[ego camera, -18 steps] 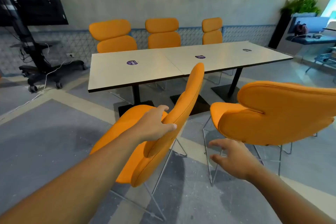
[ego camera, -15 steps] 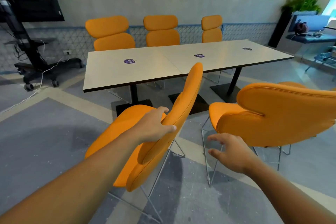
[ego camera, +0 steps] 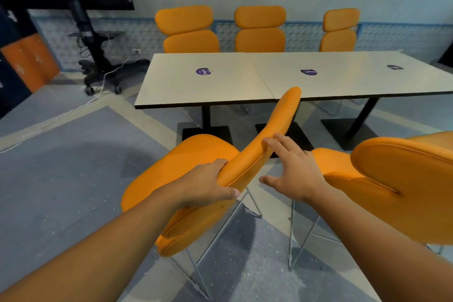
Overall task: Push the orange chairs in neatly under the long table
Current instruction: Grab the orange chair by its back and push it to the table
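Orange chair (ego camera: 191, 162) sits askew from the desk (ego camera: 220, 86) — left grip (ego camera: 203, 186) clasps its back to steer it, right grip (ego camera: 294, 171) released.

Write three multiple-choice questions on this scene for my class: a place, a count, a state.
1. Where do the three chairs facing the camera stand? A across the long table B on it C beside the door
2. How many round stickers lie on the table? A one B three C five
3. What does the left hand do? A hangs free B lies on the table C grips the near chair's backrest
Answers: 1 A, their backs rise beyond its far edge; 2 B, three discs show; 3 C, its fingers wrap the backrest.
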`<state>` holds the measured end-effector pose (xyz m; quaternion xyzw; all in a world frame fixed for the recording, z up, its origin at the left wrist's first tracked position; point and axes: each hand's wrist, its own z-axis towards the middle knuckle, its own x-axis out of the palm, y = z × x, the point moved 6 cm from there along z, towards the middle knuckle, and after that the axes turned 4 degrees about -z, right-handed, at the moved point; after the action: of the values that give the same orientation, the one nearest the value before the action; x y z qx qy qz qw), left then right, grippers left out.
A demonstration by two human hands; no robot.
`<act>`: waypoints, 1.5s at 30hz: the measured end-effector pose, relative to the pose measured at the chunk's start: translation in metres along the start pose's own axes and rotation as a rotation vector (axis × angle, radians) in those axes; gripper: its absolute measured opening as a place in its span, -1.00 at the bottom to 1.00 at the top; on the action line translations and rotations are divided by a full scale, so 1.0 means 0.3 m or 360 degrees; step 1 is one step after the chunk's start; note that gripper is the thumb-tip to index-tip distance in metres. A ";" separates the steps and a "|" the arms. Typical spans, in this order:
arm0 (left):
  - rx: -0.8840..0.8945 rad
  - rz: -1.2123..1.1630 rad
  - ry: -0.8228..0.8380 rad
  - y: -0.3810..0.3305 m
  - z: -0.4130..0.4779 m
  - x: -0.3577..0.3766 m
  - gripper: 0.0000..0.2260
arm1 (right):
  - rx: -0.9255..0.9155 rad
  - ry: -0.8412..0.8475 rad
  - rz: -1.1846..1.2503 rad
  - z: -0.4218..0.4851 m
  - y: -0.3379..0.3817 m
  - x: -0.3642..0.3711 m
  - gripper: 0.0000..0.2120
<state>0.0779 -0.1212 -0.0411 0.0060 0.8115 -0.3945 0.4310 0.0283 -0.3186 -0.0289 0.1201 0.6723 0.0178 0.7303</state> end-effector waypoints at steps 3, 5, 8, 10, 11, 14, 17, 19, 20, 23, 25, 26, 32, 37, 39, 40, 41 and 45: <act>-0.0150 0.0189 -0.0207 -0.001 0.007 0.021 -0.30 | -0.0214 0.0050 -0.0158 0.080 -0.024 -0.001 -0.10; -0.0298 0.0333 -0.0359 -0.002 0.009 0.030 -0.35 | -0.0308 0.0083 -0.0250 0.143 -0.048 -0.008 -0.10; -0.0518 0.0450 -0.0537 -0.012 -0.001 0.040 -0.37 | -0.0405 0.0181 -0.0429 0.235 -0.068 -0.012 -0.10; -0.0558 0.0503 -0.0652 -0.023 -0.005 0.043 -0.37 | -0.0467 0.0244 -0.0547 0.289 -0.068 -0.010 -0.07; -0.0567 0.0530 -0.0694 -0.027 -0.005 0.045 -0.37 | -0.0511 0.0267 -0.0600 0.313 -0.066 -0.008 -0.05; -0.0596 0.0605 -0.0778 -0.020 -0.009 0.036 -0.33 | -0.0638 0.0333 -0.0704 0.373 -0.057 -0.004 0.00; -0.0592 0.0666 -0.0782 -0.019 0.000 0.024 -0.28 | -0.0725 0.0436 -0.0703 0.429 -0.060 -0.004 -0.03; -0.0574 0.0662 -0.0784 -0.021 0.001 0.013 -0.28 | -0.0775 0.0453 -0.0675 0.450 -0.062 0.003 -0.16; -0.0568 0.0649 -0.0785 -0.018 0.002 0.009 -0.28 | -0.0796 0.0440 -0.0660 0.455 -0.063 0.008 -0.21; -0.0544 0.0646 -0.0782 -0.014 0.001 -0.002 -0.28 | -0.0814 0.0356 -0.0604 0.460 -0.061 0.021 -0.25; -0.0529 0.0643 -0.0779 -0.007 0.002 -0.008 -0.28 | -0.0801 0.0329 -0.0584 0.457 -0.055 0.025 -0.26; -0.0517 0.0637 -0.0781 -0.004 0.001 -0.012 -0.28 | -0.0792 0.0326 -0.0580 0.456 -0.051 0.025 -0.26; -0.0452 0.0620 -0.0822 0.024 -0.006 -0.043 -0.27 | -0.0717 0.0318 -0.0539 0.445 -0.026 0.029 -0.28; -0.0341 0.0608 -0.0831 0.072 -0.011 -0.083 -0.27 | -0.0658 0.0319 -0.0543 0.430 0.016 0.031 -0.31; -0.0283 0.0629 -0.0833 0.097 -0.022 -0.107 -0.25 | -0.0619 0.0327 -0.0551 0.417 0.040 0.033 -0.32; -0.0259 0.0628 -0.0824 0.115 -0.030 -0.119 -0.25 | -0.0599 0.0323 -0.0552 0.407 0.054 0.035 -0.32; -0.0227 0.0623 -0.0812 0.137 -0.039 -0.134 -0.25 | -0.0580 0.0305 -0.0552 0.398 0.073 0.038 -0.31; -0.0117 0.0628 -0.0791 0.234 -0.078 -0.204 -0.29 | -0.0479 0.0244 -0.0545 0.353 0.156 0.057 -0.29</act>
<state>0.1246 -0.0375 -0.0350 0.0512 0.6782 -0.2631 0.6843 0.1407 -0.2859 -0.0293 -0.1074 0.7261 0.0028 0.6791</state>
